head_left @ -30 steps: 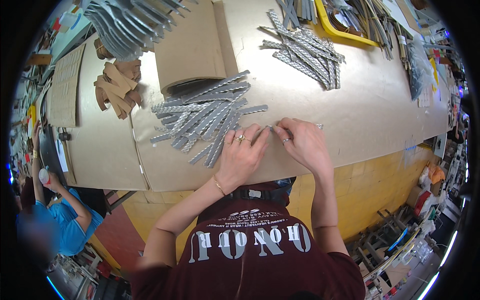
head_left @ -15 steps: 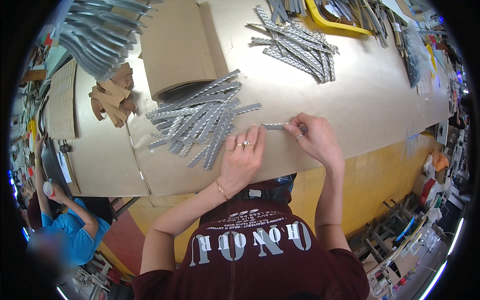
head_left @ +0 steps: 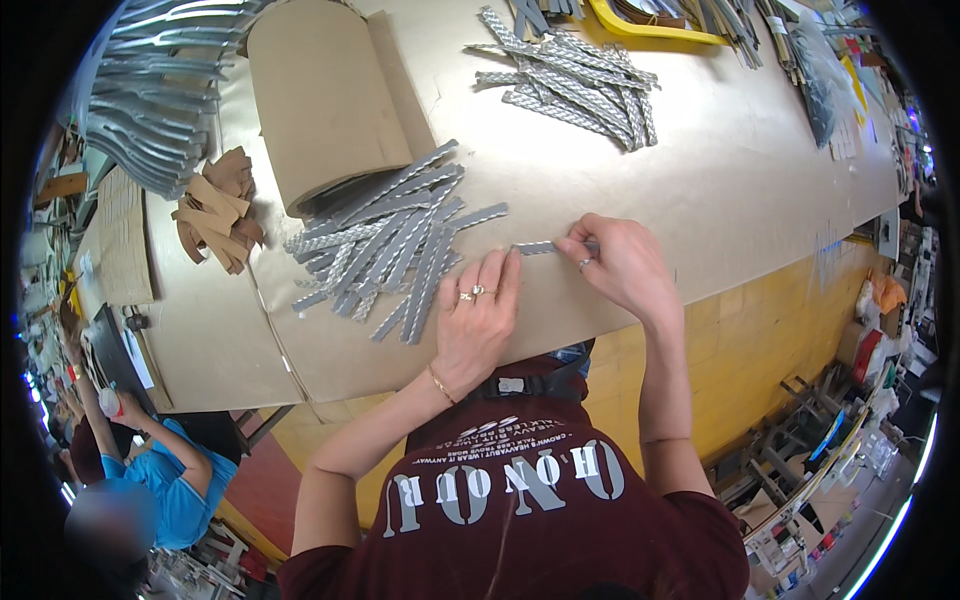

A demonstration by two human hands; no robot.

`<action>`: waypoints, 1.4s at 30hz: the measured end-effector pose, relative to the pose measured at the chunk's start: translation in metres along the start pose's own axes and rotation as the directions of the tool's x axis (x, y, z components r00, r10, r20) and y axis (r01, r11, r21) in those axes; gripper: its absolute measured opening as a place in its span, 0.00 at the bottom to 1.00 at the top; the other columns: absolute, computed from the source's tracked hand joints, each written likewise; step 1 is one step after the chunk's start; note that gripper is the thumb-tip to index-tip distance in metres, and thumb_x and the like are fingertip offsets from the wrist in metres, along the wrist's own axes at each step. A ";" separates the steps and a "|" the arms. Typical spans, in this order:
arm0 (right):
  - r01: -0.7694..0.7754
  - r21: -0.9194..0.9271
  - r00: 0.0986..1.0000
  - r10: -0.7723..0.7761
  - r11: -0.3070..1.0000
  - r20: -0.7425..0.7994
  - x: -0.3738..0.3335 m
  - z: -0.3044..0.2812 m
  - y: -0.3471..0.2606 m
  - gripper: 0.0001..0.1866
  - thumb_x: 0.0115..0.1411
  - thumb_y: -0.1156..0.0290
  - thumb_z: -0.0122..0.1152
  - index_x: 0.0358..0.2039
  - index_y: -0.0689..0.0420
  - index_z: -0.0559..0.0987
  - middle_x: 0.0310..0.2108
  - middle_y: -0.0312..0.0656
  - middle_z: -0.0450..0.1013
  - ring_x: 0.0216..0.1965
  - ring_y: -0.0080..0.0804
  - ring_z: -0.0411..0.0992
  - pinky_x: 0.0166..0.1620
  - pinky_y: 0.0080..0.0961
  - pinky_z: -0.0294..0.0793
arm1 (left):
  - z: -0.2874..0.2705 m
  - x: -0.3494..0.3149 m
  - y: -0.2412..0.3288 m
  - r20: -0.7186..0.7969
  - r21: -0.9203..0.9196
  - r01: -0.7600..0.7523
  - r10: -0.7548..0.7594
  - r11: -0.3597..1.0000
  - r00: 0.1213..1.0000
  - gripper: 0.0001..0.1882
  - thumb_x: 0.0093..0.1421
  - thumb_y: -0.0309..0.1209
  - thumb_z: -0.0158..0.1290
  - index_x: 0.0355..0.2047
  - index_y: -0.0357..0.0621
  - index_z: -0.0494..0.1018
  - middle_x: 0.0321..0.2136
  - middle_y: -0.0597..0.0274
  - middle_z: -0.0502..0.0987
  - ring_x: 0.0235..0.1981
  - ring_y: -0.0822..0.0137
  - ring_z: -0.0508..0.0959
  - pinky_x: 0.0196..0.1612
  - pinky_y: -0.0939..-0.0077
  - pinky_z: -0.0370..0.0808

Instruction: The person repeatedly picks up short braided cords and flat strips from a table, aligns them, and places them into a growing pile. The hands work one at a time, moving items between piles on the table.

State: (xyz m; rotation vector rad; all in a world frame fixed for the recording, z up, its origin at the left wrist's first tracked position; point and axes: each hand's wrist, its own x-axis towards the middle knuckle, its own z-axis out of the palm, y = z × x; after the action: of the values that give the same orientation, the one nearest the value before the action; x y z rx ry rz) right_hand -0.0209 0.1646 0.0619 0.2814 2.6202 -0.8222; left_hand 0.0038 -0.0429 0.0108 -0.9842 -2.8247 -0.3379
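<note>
A narrow grey strip with a braided, white-flecked edge (head_left: pixel 534 248) lies between my hands near the table's front edge. My right hand (head_left: pixel 625 262) is closed in a pinch on the strip's right end, thumb and index finger together. My left hand (head_left: pixel 478 308), wearing rings, has its fingers held together and bent down, with the index fingertip at the strip's left end; its thumb is hidden. Just left of that hand is a loose pile of similar grey braided strips (head_left: pixel 385 235). Another pile of braided strips (head_left: pixel 585 85) lies farther back.
A curved brown cardboard sheet (head_left: pixel 320 100) stands behind the near pile. Brown offcuts (head_left: pixel 215 210) and a bundle of wavy grey strips (head_left: pixel 150 100) are at left. A yellow tray (head_left: pixel 655 32) sits at the back. A person in blue (head_left: pixel 170 480) is at the lower left.
The whole view has shifted a little, so the table's contents sit farther left. My right fingers have moved slightly along the strip toward my left hand; my left hand stays at its left end.
</note>
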 end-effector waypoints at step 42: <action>-0.112 0.295 0.963 0.177 0.949 -0.203 -0.020 -0.003 0.031 0.09 0.60 0.70 0.64 0.32 0.64 0.79 0.25 0.51 0.78 0.28 0.50 0.77 0.35 0.41 0.75 | 0.021 0.022 0.066 0.126 0.135 0.013 -0.030 0.991 0.992 0.39 0.61 0.57 0.52 0.64 0.41 0.66 0.63 0.30 0.62 0.62 0.42 0.70 0.67 0.54 0.62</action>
State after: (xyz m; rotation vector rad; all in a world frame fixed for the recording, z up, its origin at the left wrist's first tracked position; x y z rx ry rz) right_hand 0.0056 0.1899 0.0562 0.6768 2.6413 -1.1722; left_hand 0.0264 0.0258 0.0058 -0.9817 -2.9282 -0.0875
